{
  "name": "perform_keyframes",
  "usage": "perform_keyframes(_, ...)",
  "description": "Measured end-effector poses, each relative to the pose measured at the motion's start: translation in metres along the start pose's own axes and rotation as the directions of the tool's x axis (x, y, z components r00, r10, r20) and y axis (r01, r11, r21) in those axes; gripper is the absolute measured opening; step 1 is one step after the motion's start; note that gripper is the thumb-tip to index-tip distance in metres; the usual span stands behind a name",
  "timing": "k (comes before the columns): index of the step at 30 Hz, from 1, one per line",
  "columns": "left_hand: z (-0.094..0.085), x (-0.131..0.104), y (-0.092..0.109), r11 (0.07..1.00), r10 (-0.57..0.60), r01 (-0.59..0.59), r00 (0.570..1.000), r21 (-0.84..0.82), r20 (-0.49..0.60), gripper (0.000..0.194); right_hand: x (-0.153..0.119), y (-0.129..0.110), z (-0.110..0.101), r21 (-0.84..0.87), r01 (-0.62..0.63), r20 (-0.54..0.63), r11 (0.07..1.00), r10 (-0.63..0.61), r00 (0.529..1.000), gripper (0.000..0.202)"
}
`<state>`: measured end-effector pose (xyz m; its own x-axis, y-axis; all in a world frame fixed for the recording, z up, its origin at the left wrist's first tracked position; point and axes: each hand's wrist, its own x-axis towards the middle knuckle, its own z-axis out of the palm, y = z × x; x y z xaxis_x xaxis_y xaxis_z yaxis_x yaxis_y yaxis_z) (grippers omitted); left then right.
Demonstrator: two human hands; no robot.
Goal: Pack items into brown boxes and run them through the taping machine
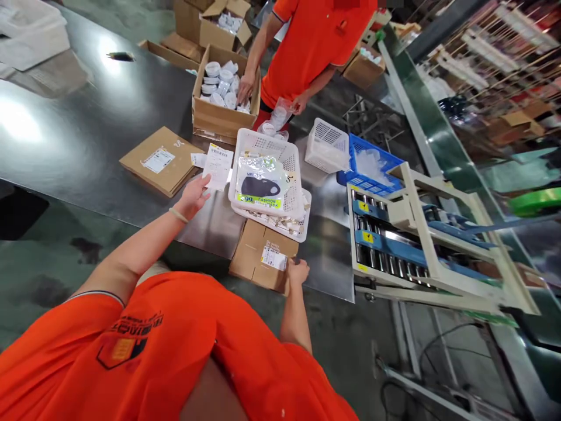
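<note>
What two hands (193, 197) (297, 272) hold is one slip (218, 169) (left) — one carton (253, 256).

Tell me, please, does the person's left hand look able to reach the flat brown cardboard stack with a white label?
Probably yes: the left hand is close to the brown cardboard stack, with nothing visible between them. It holds a white printed paper slip, though, which may hinder grasping.

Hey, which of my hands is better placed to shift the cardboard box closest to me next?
Your right, I'd say. The right hand is already at the box's right edge, while the left hand is farther off, holding a paper slip.
</note>
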<state>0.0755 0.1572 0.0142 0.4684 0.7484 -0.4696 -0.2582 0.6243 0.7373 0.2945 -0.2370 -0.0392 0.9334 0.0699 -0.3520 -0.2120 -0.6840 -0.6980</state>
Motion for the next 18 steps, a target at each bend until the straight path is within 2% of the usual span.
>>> perform_keyframes(2, -0.01, 0.002, 0.01, 1.0, -0.004, 0.004, 1.0, -0.002, -0.001, 0.034, -0.028, -0.01, 0.021, -0.048, 0.05, 0.102, 0.998, -0.045, 0.994, 0.027)
perform_keyframes(3, -0.016, 0.004, 0.016, 1.0, -0.011, 0.011, 1.0, 0.001, -0.003, 0.033, -0.045, -0.017, 0.037, -0.045, 0.082, 0.205, 0.996, -0.071, 0.976, 0.031)
perform_keyframes(4, -0.022, 0.006, 0.022, 1.0, -0.014, 0.014, 1.0, 0.005, 0.0, 0.032, -0.064, -0.025, 0.055, -0.018, 0.113, 0.329, 0.993, -0.101, 0.939, 0.035)
perform_keyframes(6, -0.036, 0.01, 0.036, 1.0, -0.021, 0.021, 1.0, 0.013, 0.004, 0.032, -0.101, -0.05, 0.1, 0.108, 0.138, 0.555, 0.985, -0.175, 0.813, 0.04)
perform_keyframes(8, -0.054, 0.014, 0.052, 0.999, -0.024, 0.024, 0.999, 0.022, 0.021, 0.034, -0.133, -0.086, 0.15, 0.286, 0.082, 0.665, 0.955, -0.259, 0.701, 0.043)
perform_keyframes(9, -0.063, 0.017, 0.061, 0.999, -0.023, 0.023, 0.999, 0.023, 0.032, 0.035, -0.147, -0.109, 0.175, 0.372, 0.037, 0.678, 0.927, -0.298, 0.672, 0.044)
perform_keyframes(10, -0.074, 0.019, 0.071, 1.0, -0.021, 0.02, 0.999, 0.023, 0.042, 0.035, -0.158, -0.133, 0.199, 0.441, -0.006, 0.669, 0.898, -0.324, 0.669, 0.044)
perform_keyframes(14, -0.127, 0.026, 0.109, 1.0, -0.005, 0.004, 0.999, 0.023, 0.04, 0.031, -0.192, -0.224, 0.288, 0.6, -0.136, 0.615, 0.789, -0.346, 0.708, 0.04)
perform_keyframes(16, -0.161, 0.025, 0.123, 0.996, -0.037, 0.034, 0.999, 0.078, 0.036, 0.028, -0.207, -0.253, 0.328, 0.641, -0.232, 0.638, 0.732, -0.339, 0.692, 0.036)
perform_keyframes(18, -0.198, 0.018, 0.131, 0.976, -0.129, 0.121, 0.991, 0.181, 0.035, 0.027, -0.224, -0.266, 0.364, 0.632, -0.341, 0.699, 0.696, -0.322, 0.638, 0.034)
